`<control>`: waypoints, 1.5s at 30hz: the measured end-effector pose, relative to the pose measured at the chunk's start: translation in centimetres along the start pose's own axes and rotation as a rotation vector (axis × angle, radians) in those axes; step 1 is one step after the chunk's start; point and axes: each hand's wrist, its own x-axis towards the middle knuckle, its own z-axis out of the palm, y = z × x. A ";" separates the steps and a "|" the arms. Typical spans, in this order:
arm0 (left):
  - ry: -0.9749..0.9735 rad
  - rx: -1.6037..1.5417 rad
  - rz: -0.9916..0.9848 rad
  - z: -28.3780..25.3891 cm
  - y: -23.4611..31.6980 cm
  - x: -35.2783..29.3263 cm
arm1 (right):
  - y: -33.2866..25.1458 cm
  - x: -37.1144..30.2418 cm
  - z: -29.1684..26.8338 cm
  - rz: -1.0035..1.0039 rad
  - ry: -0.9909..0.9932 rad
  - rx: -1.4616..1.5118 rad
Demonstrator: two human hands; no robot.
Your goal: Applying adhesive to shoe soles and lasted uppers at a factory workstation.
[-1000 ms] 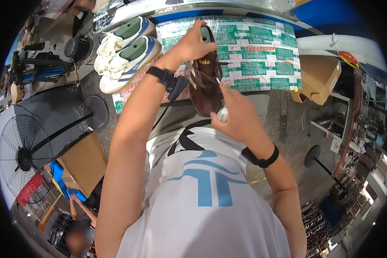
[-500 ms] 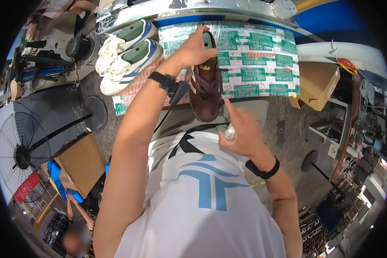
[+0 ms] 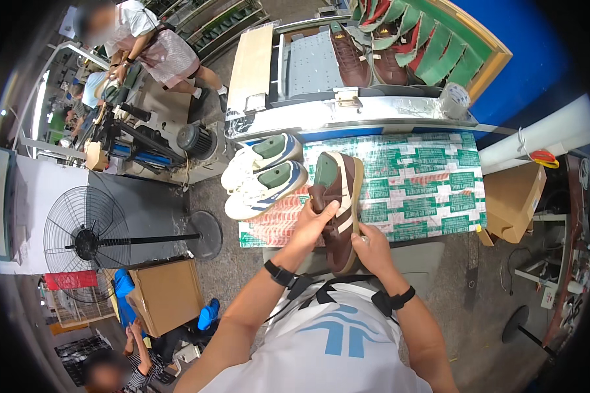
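A brown lace-up shoe (image 3: 341, 228) with cream side stripes and a green insole is held tilted over the front of the work surface, its toe toward me. My left hand (image 3: 313, 224) is closed around its laced upper, thumb on top. My right hand (image 3: 373, 249) is closed at the sole edge near the toe, touching or nearly touching it. What its curled fingers hold, if anything, is hidden. To the left, a pair of cream shoes (image 3: 269, 185) with blue trim lies side by side on the green-and-white taped surface (image 3: 419, 190).
Behind stands a metal-edged machine bed (image 3: 295, 121) bearing more brown shoes (image 3: 351, 62) beneath green and red flaps (image 3: 439, 52). A cardboard box (image 3: 514, 203) is at the right, a floor fan (image 3: 85, 237) at the left. Other people work at far left and lower left.
The view has tilted up, bringing the machine bed in. The brown shoe is turned to show its side and sole edge. My left hand moved from its heel to its upper; my right hand closed in.
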 end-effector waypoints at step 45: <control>-0.106 0.632 0.196 9.1 21.8 46.4 | 7.3 14.2 -10.2 -0.341 0.395 -0.791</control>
